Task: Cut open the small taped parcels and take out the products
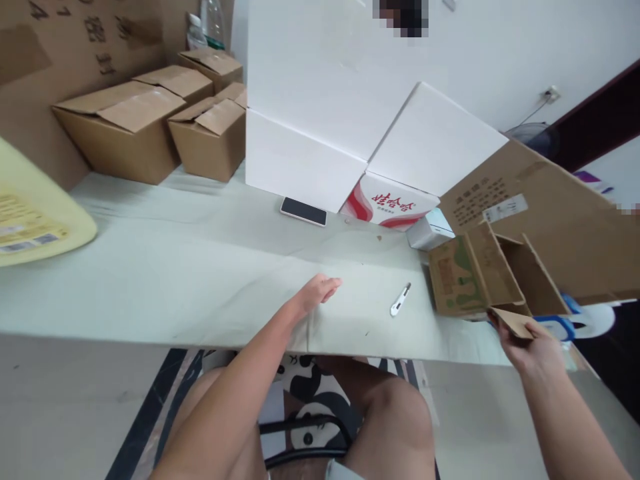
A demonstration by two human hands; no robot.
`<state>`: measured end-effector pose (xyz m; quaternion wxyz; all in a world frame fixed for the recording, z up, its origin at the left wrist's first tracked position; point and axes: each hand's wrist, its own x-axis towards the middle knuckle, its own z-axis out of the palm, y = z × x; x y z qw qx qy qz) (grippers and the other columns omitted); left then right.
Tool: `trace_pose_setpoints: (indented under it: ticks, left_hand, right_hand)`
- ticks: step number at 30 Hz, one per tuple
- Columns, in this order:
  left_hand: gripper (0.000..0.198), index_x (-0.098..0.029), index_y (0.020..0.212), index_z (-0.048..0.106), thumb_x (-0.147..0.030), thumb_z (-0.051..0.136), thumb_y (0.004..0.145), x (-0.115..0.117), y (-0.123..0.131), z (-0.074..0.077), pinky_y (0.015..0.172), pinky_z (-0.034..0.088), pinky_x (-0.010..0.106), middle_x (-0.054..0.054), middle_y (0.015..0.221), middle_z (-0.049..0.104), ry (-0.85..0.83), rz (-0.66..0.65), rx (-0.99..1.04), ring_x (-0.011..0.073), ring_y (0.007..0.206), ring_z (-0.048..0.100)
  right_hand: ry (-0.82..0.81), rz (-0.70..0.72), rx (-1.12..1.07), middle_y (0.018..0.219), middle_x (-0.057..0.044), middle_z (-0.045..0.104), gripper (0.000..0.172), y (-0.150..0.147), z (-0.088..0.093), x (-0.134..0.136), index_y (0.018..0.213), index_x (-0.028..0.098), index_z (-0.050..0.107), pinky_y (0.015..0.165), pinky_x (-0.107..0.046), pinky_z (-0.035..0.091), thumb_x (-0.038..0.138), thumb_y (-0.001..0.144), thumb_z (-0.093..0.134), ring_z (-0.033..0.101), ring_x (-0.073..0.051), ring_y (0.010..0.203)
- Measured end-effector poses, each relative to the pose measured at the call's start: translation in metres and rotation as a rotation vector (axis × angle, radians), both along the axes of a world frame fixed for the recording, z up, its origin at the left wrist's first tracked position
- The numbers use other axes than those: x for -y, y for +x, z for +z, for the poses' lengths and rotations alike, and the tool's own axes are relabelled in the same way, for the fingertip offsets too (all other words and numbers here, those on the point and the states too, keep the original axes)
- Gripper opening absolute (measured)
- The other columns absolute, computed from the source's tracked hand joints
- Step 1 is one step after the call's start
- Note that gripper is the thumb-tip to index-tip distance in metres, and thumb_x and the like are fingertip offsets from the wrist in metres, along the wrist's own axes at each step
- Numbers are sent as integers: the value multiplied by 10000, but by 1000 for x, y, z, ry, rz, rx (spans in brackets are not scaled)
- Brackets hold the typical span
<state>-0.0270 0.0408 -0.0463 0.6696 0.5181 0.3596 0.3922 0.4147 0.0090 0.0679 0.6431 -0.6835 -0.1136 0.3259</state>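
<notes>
My right hand [537, 348] grips a flap of an open cardboard box [456, 277] at the right end of the table. The box has a green print on its side, and its flaps stand up. My left hand [321, 291] rests over the middle of the table with its fingers curled closed; whether anything is inside them is hidden. Between the two hands lies a white utility knife [401, 299] on the pale tabletop [200, 280]. A phone [303, 211] lies face up beyond my left hand.
Several closed cardboard boxes [120, 147] stand at the back left, near plastic bottles [196, 33]. A yellow container [40, 213] is at the left edge. White boxes [305, 157], a red-and-white carton [393, 202], a small box [430, 230] and a large cardboard panel [560, 227] line the back.
</notes>
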Motion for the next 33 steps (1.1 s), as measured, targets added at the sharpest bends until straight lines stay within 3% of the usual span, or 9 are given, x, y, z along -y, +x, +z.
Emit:
trace_pose_setpoints:
  ticks: [4,8,15,21,24,29,33]
  left_hand:
    - [499,-234,458,277,-528,484,804,-5,7,-5,534,169,292,-69,442,225,9,-1,-33,81,467,192]
    - [519,-236,447,271,-533,471,822,-10,11,-9,538,167,300,-62,435,223,14,6,-68,85,467,204]
    - [505,-242,455,258,-537,458,814,-19,14,-12,539,159,310,-66,441,211,11,1,-77,85,469,194]
    - [468,-231,487,305,-537,462,804,-19,15,-10,548,176,304,-67,468,241,0,23,-69,90,495,214]
    - [473,-232,479,303,-546,465,793,-18,14,-9,543,175,301,-66,461,246,3,28,-71,90,493,217]
    - [484,-233,478,297,-545,445,817,-18,12,-10,537,175,297,-60,464,247,20,27,-75,93,495,219]
    - [477,-231,484,295,-533,427,829,-19,12,-12,538,177,299,-59,466,241,23,25,-72,96,495,215]
  right_hand:
    - [-55,-59,-110,1296,-131,662,464,14,-2,-25,1225,216,619,448,-150,580,88,841,393,763,-177,835]
    - [-25,-55,-143,1270,-119,677,402,20,-5,-50,1173,210,630,456,-123,571,100,853,413,770,-178,879]
    - [18,-37,-192,1227,-131,692,318,14,-13,-64,1081,207,639,504,-134,589,104,868,427,764,-199,992]
    - [-9,-86,-172,981,-67,683,247,6,-13,-88,1070,221,585,495,-155,594,131,937,398,746,-150,810]
    - [-14,-99,-133,954,-50,659,265,4,-11,-106,1115,216,554,496,-168,592,121,931,390,719,-138,755]
    - [-13,-46,-38,1085,-61,680,345,-2,-5,-134,1216,236,545,651,-232,625,154,928,374,690,-126,779]
    - [-14,67,36,1194,-93,658,393,-14,-1,-153,1263,242,523,803,-290,621,410,1011,273,698,-145,913]
